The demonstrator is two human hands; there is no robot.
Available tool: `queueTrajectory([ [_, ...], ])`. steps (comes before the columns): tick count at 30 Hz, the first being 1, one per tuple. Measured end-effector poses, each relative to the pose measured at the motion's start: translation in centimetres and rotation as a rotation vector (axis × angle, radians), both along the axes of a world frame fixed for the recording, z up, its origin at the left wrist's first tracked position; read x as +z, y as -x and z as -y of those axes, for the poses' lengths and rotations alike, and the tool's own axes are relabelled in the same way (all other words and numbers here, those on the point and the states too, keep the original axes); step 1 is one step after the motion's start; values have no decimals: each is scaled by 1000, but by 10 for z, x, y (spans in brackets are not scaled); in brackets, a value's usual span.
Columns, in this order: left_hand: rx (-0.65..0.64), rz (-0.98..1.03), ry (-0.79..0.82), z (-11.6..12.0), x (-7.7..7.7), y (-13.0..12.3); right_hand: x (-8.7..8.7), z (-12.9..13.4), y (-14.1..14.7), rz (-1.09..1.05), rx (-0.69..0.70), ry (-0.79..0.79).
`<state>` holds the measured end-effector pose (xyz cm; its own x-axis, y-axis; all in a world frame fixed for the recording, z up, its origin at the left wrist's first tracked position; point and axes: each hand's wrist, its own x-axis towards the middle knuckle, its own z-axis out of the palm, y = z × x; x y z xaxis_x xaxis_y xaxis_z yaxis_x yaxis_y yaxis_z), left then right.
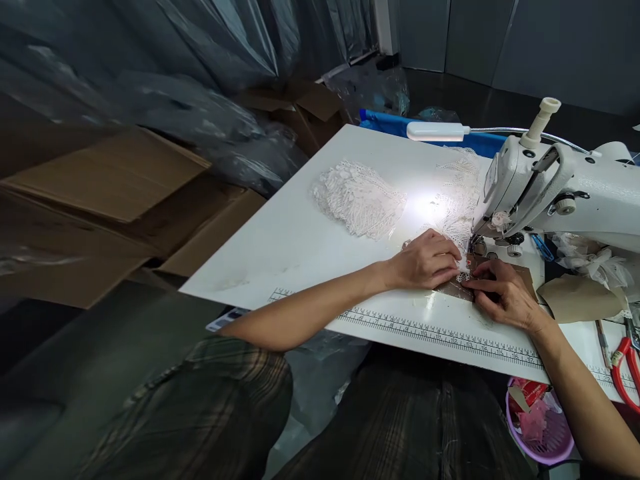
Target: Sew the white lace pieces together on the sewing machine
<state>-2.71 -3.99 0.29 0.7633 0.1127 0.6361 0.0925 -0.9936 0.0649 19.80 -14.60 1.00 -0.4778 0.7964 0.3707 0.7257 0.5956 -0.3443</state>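
Both hands are at the needle of a white sewing machine (pixel 565 187). My left hand (pixel 427 259) is closed, its fingertips pinching a small piece of white lace (pixel 463 275) just in front of the presser foot. From the other side, my right hand (pixel 505 293) holds the lace's near edge between thumb and forefinger, with the other fingers curled. Under the lace and fingers lies a brown plate (pixel 457 288) on the machine bed. More white lace (pixel 457 190) spreads behind the needle, lit by the lamp. The needle tip is hard to make out.
A bundle of lace (pixel 360 199) lies left on the white table (pixel 290 247). A lamp (pixel 435 131) hangs behind. Red-handled scissors (pixel 620 370) rest at right, above a purple basket (pixel 547 453) of scraps. Open cardboard boxes (pixel 110 173) stand left of the table.
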Motion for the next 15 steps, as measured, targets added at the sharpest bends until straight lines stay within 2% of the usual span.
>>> queueTrajectory([
  [3,-50,3,-132,11,1,-3,0,1,4,31,-34,12],
  [5,-50,-49,-148,14,-1,-3,0,3,7,46,-59,39],
  [8,-52,-106,-52,13,-3,-2,1,4,7,10,-75,81],
  [10,-57,-59,32,11,-1,0,1,4,4,-78,-86,90],
  [13,58,44,93,11,2,2,0,1,0,-195,-112,44],
  [15,169,18,108,12,2,1,-3,0,1,-190,-112,6],
])
